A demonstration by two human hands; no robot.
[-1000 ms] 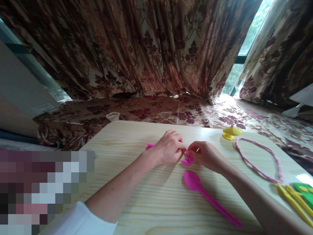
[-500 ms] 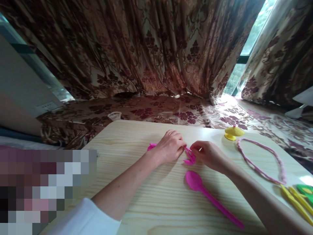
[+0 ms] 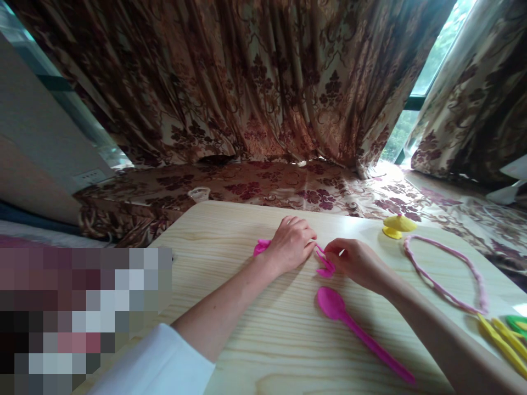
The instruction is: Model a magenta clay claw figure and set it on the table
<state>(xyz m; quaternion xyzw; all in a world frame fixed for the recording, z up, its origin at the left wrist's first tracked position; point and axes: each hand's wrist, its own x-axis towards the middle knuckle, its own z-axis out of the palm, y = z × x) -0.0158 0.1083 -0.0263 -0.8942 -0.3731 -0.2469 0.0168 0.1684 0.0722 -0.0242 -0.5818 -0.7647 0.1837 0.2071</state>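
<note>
Over the middle of the table, my left hand (image 3: pixel 291 245) pinches one end of a thin, bright pink strip of modelling clay (image 3: pixel 327 269). The fingertips of my right hand (image 3: pixel 349 261) are pressed together on the strip's other side. The lower part of the strip curls down between my hands near the tabletop. Partly hidden behind my left wrist lies another bright pink clay lump (image 3: pixel 261 248). Just in front of my hands rests a pink spoon (image 3: pixel 330 303), its handle pointing toward the lower right.
On the light wooden table (image 3: pixel 247 351), a yellow lidded shape (image 3: pixel 398 225) stands at the back right. Beside it lies a pale pink twisted loop (image 3: pixel 444 249). Yellow sticks (image 3: pixel 500 343) and a green piece (image 3: pixel 516 323) sit at the right edge.
The view has shifted slightly, so everything sits a little further right. Between my fingers the pink strip looks thinner and more drawn out. Both hands keep their pinch.
</note>
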